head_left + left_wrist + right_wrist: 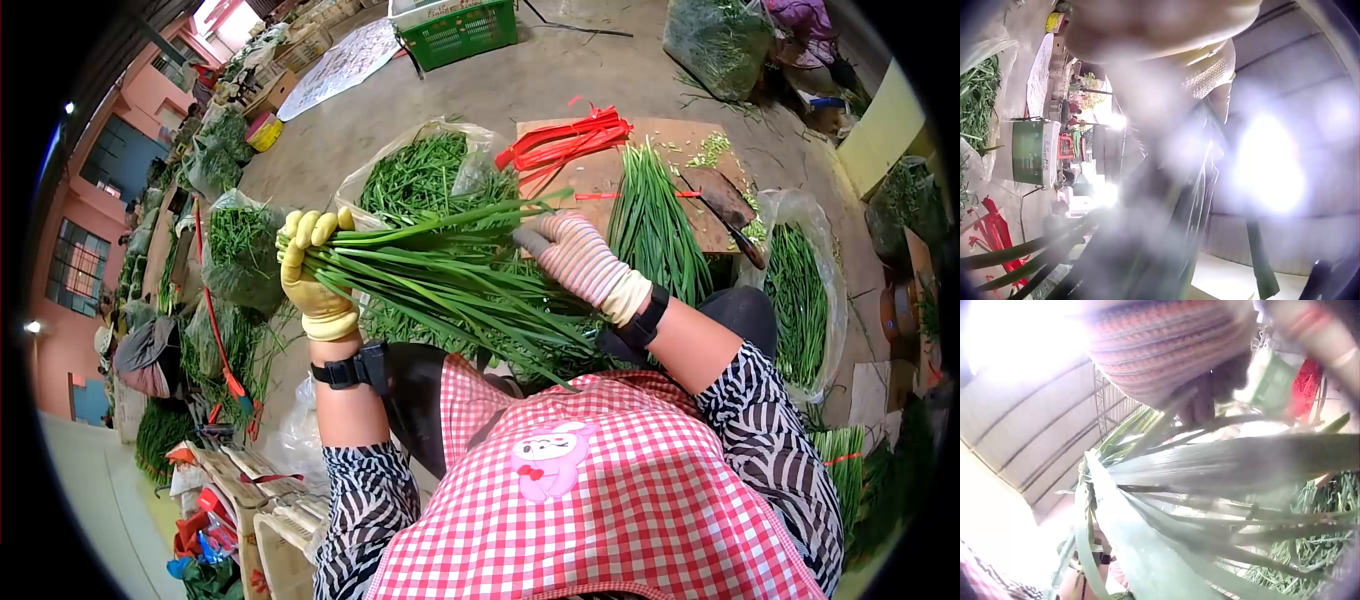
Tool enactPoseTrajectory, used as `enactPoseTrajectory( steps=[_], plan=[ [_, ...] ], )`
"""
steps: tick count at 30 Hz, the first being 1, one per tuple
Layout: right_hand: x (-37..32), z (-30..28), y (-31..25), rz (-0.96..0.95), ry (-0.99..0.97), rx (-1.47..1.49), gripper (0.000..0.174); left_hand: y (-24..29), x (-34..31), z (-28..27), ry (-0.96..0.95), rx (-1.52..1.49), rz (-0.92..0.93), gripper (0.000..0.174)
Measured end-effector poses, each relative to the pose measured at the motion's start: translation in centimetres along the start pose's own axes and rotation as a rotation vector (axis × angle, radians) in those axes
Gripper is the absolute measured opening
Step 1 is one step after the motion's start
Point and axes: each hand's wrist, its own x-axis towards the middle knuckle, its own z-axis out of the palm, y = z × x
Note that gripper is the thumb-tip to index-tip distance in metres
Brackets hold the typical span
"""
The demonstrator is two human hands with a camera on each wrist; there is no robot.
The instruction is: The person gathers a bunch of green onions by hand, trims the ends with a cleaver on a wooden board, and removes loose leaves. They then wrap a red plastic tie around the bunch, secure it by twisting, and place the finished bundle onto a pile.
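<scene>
In the head view my left hand (318,270), in a yellow glove, grips a bunch of garlic chives (450,275) by its stalk end. The long flat leaves fan out to the right, across my lap. My right hand (580,262), in a striped glove with grey fingertips, is at the upper side of the fan, its fingers pinching at a few leaves. Those fingertips (1200,403) lie among blurred leaves in the right wrist view. In the left wrist view, glare and the yellow glove (1166,25) hide most of the bunch.
A board (570,180) ahead bears red ties (575,140), a laid-out bundle of chives (655,220), a dark blade (730,205) and pale trimmings. Bags of loose chives (415,175) stand beside it, with another bag (800,300) at right. A green crate (455,38) stands farther off.
</scene>
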Motion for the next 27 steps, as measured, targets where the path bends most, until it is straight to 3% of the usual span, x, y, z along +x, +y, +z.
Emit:
enactPoseTrajectory(
  steps=[4,12,15,19,20,24,27],
  plan=[
    [-0.8,0.3,-1.0,0.03,-0.057,0.067,0.034,-0.4,0.1,0.6,-0.016,-0.029,-0.009,0.022],
    [-0.6,1.1,-1.8,-0.142,-0.146,0.27,0.037,-1.2,-0.1,1.0,-0.042,0.021,-0.051,0.019],
    [-0.9,1.4,-1.6,-0.088,-0.149,0.566,0.034,-1.1,-0.1,0.7,-0.045,0.033,-0.053,0.021],
    [-0.3,0.4,-3.0,0.547,-0.269,0.83,0.032,-0.9,-0.3,0.8,-0.045,0.045,-0.054,0.023],
    [-0.9,0.5,-2.1,0.427,-0.264,0.88,0.037,-0.8,-0.3,0.8,-0.041,0.049,-0.055,0.023],
    [-0.9,1.7,-0.4,0.008,-0.153,0.349,0.043,-0.8,-0.3,0.8,-0.049,0.074,-0.076,0.023],
    [-0.3,1.0,-1.7,0.154,-0.278,0.243,0.043,-1.2,-0.1,1.1,-0.052,0.062,-0.071,0.021]
  ],
)
